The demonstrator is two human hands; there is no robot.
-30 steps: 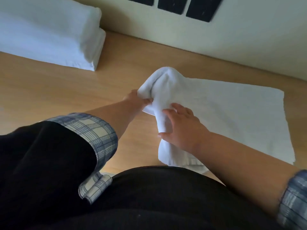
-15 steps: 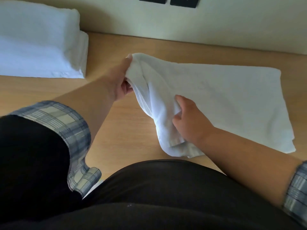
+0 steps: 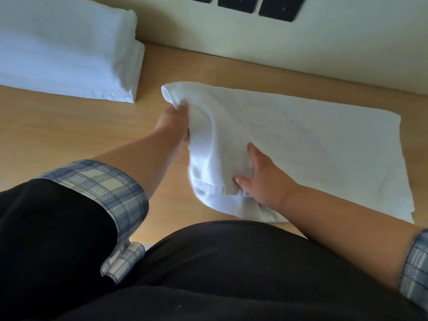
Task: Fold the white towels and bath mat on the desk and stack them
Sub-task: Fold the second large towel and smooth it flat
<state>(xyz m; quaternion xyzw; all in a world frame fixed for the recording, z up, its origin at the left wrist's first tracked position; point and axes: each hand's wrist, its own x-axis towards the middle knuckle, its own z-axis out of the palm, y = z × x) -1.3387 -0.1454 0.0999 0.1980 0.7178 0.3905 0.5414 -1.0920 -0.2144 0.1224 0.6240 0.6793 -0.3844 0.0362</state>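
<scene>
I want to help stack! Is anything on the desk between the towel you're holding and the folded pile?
Nothing visible. Only bare desk lies between the towel, held by the left hand and right hand, and the folded pile.

One white towel (image 3: pixel 312 144): thin, spread flat on the counter (image 3: pixel 69 135) to the right of both grips. Its left end is lifted and curled over. Far corner of that end pinched in left grip (image 3: pixel 173 121); near hemmed corner held in right grip (image 3: pixel 264 179); cloth sags between them. Folded stack (image 3: pixel 69 54): white, thick, neat layers, well left of and beyond left grip.
</scene>
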